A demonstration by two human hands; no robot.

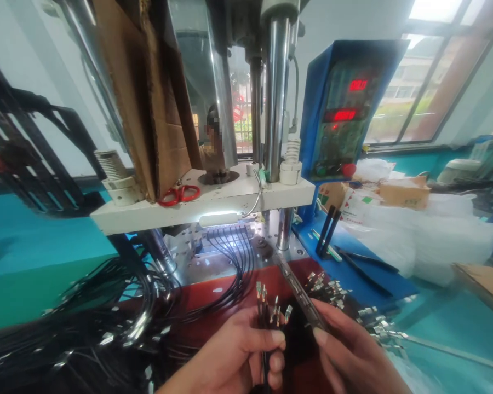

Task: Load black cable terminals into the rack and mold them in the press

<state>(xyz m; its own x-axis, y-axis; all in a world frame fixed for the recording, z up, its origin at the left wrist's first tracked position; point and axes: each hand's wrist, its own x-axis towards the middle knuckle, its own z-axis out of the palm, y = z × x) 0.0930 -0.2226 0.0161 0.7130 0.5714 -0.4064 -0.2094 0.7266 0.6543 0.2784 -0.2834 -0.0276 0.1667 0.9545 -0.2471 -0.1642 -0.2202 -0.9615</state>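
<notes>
My left hand is closed around several black cables whose metal terminals stick up above the thumb. Beside it, my right hand grips a narrow, dark metal bar with slots along it, pinched near its lower end. The bar tilts up and left toward the press. Behind both hands, a row of black cables runs out of the lit mould area of the press. More cables with bare terminals lie to the right of the bar.
A white press plate with red-handled scissors on it spans the middle. Large black cable bundles lie at left. A blue control box with red digits stands at right, near white plastic bags. A red surface lies below the press.
</notes>
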